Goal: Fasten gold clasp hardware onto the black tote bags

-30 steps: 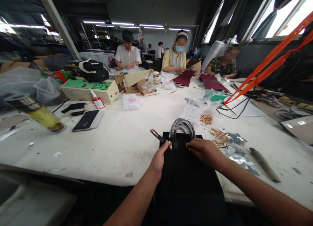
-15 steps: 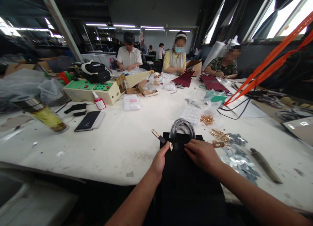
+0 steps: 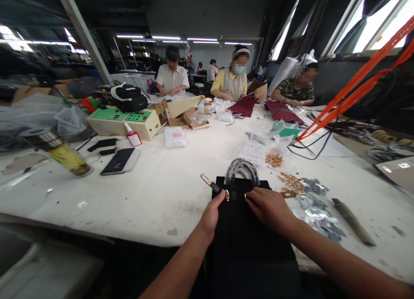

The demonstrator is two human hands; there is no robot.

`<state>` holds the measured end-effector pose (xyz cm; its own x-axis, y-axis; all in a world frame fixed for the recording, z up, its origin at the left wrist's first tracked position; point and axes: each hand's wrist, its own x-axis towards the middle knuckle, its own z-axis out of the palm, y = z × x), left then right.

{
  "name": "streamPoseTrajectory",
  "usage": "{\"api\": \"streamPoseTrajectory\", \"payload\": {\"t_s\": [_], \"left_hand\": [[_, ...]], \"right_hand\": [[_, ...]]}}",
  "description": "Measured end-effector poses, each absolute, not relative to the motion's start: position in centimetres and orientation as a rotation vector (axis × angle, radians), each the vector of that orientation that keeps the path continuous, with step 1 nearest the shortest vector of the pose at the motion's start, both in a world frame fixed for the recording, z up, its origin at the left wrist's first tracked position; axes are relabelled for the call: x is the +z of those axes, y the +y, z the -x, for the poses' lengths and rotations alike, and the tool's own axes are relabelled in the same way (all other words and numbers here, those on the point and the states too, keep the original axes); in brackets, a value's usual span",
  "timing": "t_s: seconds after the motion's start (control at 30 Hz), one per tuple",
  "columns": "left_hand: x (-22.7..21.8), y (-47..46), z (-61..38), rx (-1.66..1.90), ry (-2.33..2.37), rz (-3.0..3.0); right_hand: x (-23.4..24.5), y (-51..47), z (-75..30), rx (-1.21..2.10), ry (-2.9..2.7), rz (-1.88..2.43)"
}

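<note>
Though any grip is hidden, left hand [image 3: 211, 215], right hand [image 3: 267, 208] curled at a black bag [image 3: 252, 243], gold clasp [image 3: 227, 196] between

This is a bag-making workshop: workers [image 3: 172, 70] sit along a long white tabletop [image 3: 129, 204] strewn with burgundy panels [image 3: 245, 106], brass fittings [image 3: 293, 183] and a black handbag [image 3: 249, 238]. A bench machine [image 3: 121, 123] stands there too (strip lights [image 3: 166, 37] run overhead).

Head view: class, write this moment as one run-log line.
left hand: on black bag by gold clasp | right hand: on bag's top edge
</note>
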<state>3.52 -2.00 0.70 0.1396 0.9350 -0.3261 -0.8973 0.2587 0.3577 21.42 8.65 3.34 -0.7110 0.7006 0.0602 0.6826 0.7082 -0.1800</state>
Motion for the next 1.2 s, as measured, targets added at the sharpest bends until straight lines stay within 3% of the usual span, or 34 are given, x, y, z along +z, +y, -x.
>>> {"api": "streamPoseTrajectory", "payload": {"t_s": [0.27, 0.6, 1.0, 1.2], "left_hand": [[1.3, -2.1, -3.7, 1.318, 0.541, -0.043], [0.6, -2.2, -3.1, 1.258, 0.577, -0.065], [0.3, -2.1, -2.9, 1.247, 0.525, -0.022], [0.1, -2.1, -3.0, 1.251, 0.557, -0.045]], "right_hand": [[2.7, 8.3, -21.7, 0.103, -2.736, 1.041], [5.2, 10.2, -21.9, 0.615, -2.76, 1.156], [3.8, 11.9, -22.2, 0.706, -2.888, 0.83], [5.0, 11.3, -21.4, 0.736, -2.867, 0.998]]}}
